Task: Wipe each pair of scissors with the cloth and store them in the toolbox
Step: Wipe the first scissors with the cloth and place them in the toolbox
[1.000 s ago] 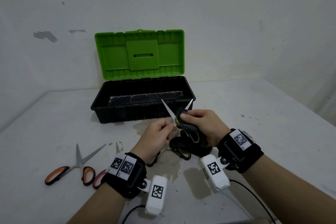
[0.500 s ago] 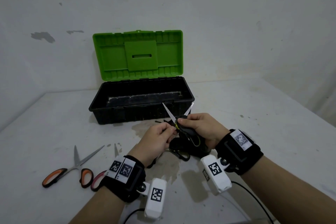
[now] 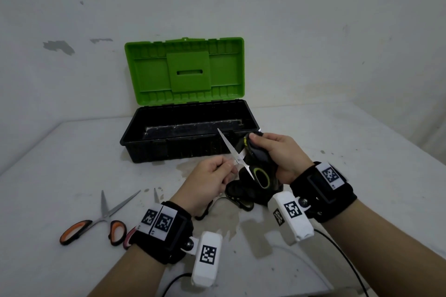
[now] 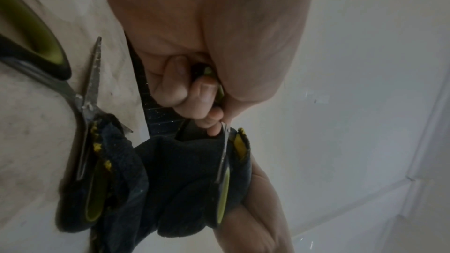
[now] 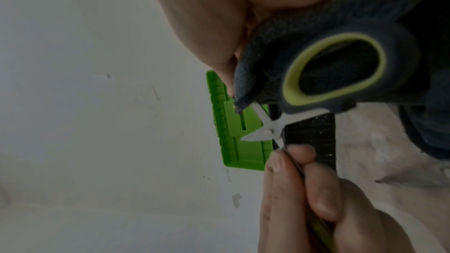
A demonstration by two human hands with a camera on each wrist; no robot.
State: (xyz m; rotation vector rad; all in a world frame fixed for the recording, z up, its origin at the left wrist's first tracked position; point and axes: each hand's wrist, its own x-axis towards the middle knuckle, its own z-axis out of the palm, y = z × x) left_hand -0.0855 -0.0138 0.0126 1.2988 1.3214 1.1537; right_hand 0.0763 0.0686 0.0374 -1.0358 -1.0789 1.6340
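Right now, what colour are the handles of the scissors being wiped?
Dark grey with a lime-green inner rim on the scissors; the right wrist view shows it best.

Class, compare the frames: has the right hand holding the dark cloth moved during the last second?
Yes. The right hand with the dark cloth has risen up the blade, toward the front rim of the black toolbox.

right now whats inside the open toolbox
The toolbox looks empty of scissors: only its dark, speckled floor shows. The near wall hides the front strip of the floor, and the right hand with the cloth covers the right corner.
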